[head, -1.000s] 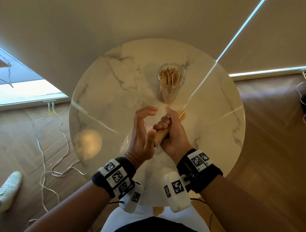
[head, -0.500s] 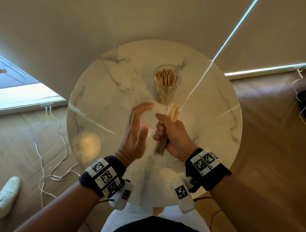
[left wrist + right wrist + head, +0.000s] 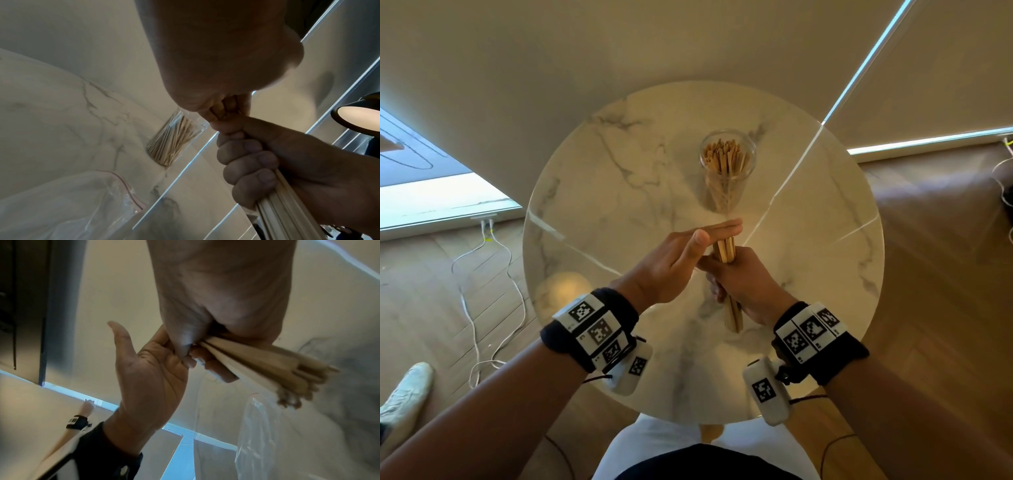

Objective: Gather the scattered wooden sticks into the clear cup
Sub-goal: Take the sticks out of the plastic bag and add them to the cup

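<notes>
Wooden flat sticks [image 3: 726, 251] bunched upright in my clenched right hand [image 3: 743, 282], near the stick-filled clear cup [image 3: 727, 168], could splay and scatter if my flat, straight-fingered left hand [image 3: 674, 263] taps their tops unevenly.

Stick bundle [image 3: 726, 251] in right hand [image 3: 744, 281]

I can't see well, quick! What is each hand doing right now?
Left hand: open, flat fingers pressing the bundle's top end.
Right hand: closed around the bundle of wooden sticks.
</notes>
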Available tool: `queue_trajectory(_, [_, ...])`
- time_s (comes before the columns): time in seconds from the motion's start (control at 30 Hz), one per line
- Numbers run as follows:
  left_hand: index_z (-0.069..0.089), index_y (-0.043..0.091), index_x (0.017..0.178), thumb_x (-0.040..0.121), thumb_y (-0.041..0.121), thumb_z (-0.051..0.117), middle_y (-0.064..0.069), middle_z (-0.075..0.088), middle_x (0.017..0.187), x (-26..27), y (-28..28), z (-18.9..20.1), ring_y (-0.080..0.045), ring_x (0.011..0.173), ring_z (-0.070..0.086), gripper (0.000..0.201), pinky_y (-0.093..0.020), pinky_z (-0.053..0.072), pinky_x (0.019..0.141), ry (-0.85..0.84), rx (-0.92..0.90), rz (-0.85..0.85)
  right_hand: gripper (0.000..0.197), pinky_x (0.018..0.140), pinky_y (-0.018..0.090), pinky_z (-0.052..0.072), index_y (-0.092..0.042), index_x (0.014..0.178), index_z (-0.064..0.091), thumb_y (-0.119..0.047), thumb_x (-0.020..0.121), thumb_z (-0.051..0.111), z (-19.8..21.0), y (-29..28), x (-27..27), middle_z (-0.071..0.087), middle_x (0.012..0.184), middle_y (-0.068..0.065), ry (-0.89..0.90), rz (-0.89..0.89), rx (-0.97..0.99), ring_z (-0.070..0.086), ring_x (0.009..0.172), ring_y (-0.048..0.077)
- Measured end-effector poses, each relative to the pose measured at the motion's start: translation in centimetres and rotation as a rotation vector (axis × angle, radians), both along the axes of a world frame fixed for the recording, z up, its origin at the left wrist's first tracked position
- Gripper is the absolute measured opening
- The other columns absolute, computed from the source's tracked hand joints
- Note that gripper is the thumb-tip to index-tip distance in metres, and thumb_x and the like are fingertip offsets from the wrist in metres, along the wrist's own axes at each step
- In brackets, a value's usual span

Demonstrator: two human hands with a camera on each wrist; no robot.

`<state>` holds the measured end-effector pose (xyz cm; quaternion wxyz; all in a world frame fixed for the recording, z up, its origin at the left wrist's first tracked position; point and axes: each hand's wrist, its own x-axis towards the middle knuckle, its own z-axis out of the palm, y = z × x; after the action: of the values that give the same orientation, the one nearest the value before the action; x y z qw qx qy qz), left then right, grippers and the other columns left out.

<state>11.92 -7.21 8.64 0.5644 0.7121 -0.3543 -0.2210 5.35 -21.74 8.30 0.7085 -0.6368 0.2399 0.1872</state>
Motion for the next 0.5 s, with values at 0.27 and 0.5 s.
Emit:
queue_trajectory(0.27, [0.039, 0.017, 0.152, 0.095, 0.073, 0.039, -0.007, 0.060, 0.141, -2.0, 0.0, -2.9, -0.019, 0.127, 0.060, 0.080, -0.045, 0.046, 0.111, 0.444, -0.089, 0.240, 0.042, 0.051, 0.032, 0.040, -0.020, 0.060, 0.053, -0.013, 0.098, 0.066, 1.0, 0.2, 1.9, 0.041, 0.053, 0.001, -0.199, -0.436, 0.217, 0.039, 0.046, 0.015])
queue_trajectory(0.5, [0.057, 0.020, 0.122, 0.078, 0.040, 0.071, 0.004, 0.069, 0.105, -2.4, 1.4, -3.0, -0.020, 0.096, 0.069, 0.050, -0.046, 0.058, 0.087, 0.301, 0.304, -0.033, 0.043, 0.053, 0.032, 0.040, -0.021, 0.060, 0.050, -0.010, 0.099, 0.065, 2.0, 1.6, 2.1, 0.041, 0.052, 0.001, -0.274, -0.501, 0.307, 0.040, 0.046, 0.014])
